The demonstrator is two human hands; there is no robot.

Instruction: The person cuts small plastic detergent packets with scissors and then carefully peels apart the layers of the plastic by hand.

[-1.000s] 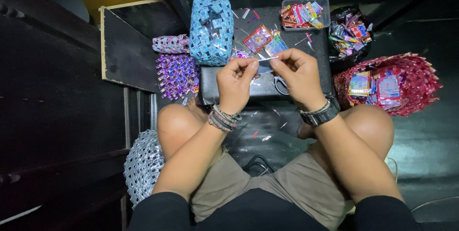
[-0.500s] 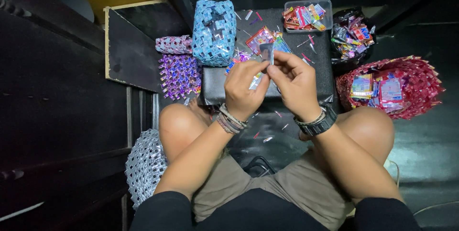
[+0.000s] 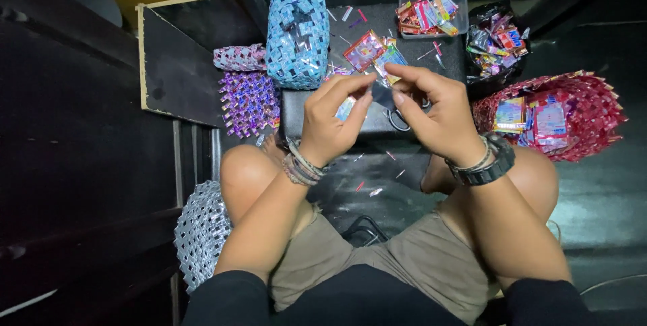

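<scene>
My left hand (image 3: 333, 120) and my right hand (image 3: 435, 113) meet over a low black board (image 3: 317, 120), fingertips pinched together on a small folded wrapper strip (image 3: 383, 91). Bracelets circle the left wrist and a dark watch sits on the right wrist. Scissors (image 3: 404, 120) lie on the board, partly hidden under my right hand. Loose colourful wrappers (image 3: 374, 53) lie just beyond my fingers. My knees frame the board on both sides.
A blue woven pouch (image 3: 298, 39) stands at the back left, with a pink woven piece (image 3: 239, 57) and a purple woven piece (image 3: 249, 102) beside it. A clear tray of wrappers (image 3: 431, 12), a dark bag of wrappers (image 3: 497, 43), a red woven basket (image 3: 579, 113) and a silver woven bag (image 3: 202, 231) surround me.
My hands have come a little lower and closer together, still working the same small strip between the fingertips. The view has shifted slightly.
</scene>
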